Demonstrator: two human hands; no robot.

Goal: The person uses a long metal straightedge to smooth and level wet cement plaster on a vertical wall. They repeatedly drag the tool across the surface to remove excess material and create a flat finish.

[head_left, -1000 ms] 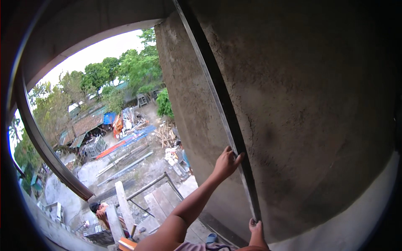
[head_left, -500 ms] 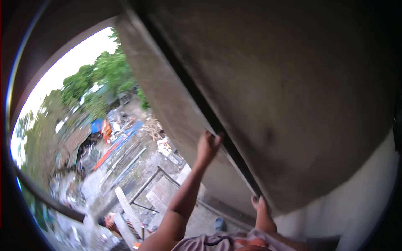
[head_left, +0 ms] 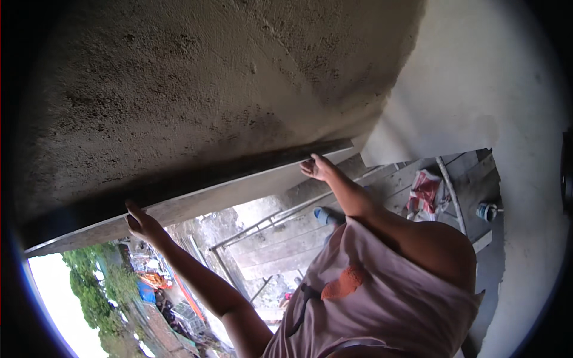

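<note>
Pressing a long straightedge (head_left: 197, 191) against the rough plastered wall (head_left: 197, 89), my left hand (head_left: 140, 224) and right hand (head_left: 316, 168) loosely gripping its ends to keep it flush.

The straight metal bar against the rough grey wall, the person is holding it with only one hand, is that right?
Not quite. The head view shows both hands on the bar: the left hand near one end and the right hand near the other, against the rough grey wall.
</note>
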